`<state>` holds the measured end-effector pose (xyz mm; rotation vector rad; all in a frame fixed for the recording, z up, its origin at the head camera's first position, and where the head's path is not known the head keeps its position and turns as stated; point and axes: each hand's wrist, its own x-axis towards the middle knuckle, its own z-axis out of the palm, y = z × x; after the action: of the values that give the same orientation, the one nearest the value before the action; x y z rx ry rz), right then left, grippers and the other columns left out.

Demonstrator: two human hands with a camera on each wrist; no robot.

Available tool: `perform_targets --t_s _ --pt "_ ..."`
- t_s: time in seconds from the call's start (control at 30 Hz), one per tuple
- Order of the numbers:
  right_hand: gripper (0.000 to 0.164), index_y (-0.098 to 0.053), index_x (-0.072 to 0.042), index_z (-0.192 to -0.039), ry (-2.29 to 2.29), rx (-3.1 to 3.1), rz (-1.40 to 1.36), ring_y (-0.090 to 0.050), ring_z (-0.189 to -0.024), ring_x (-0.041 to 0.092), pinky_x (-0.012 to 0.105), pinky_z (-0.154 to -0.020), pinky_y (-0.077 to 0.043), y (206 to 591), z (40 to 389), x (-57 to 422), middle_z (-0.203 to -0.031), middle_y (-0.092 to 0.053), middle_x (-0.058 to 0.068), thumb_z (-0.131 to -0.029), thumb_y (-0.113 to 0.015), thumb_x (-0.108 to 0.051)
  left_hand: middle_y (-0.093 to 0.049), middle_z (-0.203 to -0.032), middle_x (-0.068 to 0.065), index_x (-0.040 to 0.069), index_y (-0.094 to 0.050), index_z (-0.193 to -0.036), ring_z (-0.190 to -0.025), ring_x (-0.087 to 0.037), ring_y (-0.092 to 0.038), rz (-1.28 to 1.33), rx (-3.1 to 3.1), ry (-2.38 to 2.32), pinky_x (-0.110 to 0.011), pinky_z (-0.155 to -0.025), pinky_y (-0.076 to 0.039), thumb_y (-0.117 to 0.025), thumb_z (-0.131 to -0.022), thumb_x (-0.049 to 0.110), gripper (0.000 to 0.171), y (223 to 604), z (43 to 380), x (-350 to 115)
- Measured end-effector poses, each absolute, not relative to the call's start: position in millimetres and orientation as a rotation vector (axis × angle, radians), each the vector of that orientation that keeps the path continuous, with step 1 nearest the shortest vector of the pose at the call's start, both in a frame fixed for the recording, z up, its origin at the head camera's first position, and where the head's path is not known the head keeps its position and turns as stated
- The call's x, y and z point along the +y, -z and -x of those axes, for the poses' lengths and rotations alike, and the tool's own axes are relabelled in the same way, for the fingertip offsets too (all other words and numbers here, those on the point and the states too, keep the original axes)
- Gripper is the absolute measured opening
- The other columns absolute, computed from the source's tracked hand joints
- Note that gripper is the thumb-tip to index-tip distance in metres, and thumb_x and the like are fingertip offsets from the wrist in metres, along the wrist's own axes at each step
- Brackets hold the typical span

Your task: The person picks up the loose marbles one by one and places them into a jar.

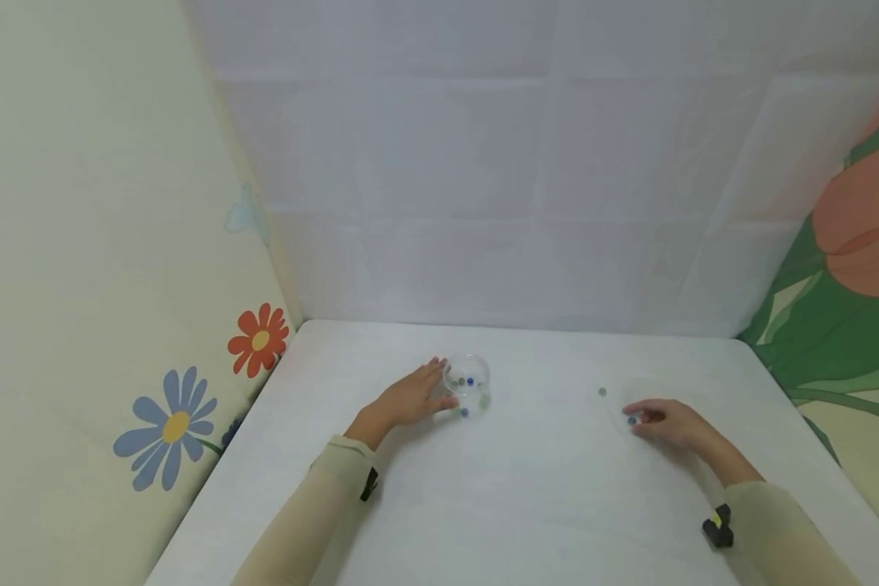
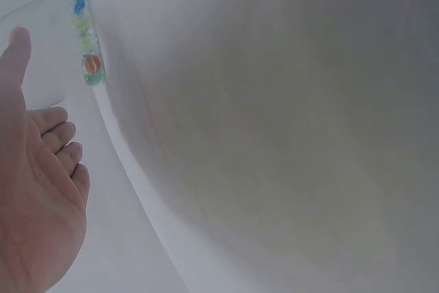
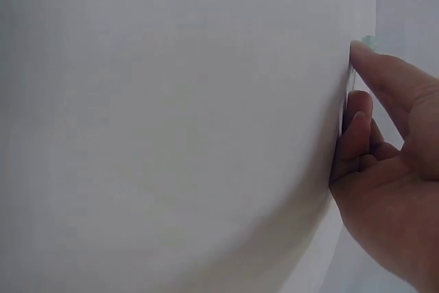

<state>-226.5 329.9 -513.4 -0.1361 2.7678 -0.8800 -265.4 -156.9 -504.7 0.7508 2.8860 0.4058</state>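
A small clear glass bowl [image 1: 467,376] stands on the white table [image 1: 542,488] with several coloured marbles [image 2: 85,39] inside. My left hand [image 1: 439,384] lies flat beside it, fingers straight, fingertips against the bowl's left side; the left wrist view shows the left hand [image 2: 38,80] with an empty palm. A blue marble [image 1: 464,413] and a pale green marble [image 1: 483,400] lie just in front of the bowl. My right hand [image 1: 640,417] rests on the table further right, thumb and fingers curled round another blue marble [image 1: 632,421]. A loose green marble [image 1: 602,391] lies beyond it, also seen as a green marble [image 3: 370,41] past the thumb of my right hand [image 3: 357,77].
A white backdrop [image 1: 483,203] closes the far side. A cream flowered panel [image 1: 117,325] stands on the left and a green and orange panel [image 1: 850,285] on the right. Each sleeve carries a small black strap [image 1: 718,529].
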Motion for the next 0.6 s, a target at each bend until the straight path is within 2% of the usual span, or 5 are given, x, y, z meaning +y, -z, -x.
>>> perform_targets --t_s 0.6 --pt "0.031 -0.069 -0.004 -0.118 0.831 2.787 0.004 -0.056 -0.092 0.025 0.041 -0.080 -0.049 508.6 226.4 322.8 -0.099 -0.063 0.010 -0.091 -0.073 -0.018 -0.022 -0.167 -0.017 0.003 -0.024 -0.160 -0.156 -0.030 -0.016 -0.762 2.878 -0.427 -0.045 -0.126 -0.018 -0.047 -0.101 0.062 0.087 498.9 261.7 -155.7"
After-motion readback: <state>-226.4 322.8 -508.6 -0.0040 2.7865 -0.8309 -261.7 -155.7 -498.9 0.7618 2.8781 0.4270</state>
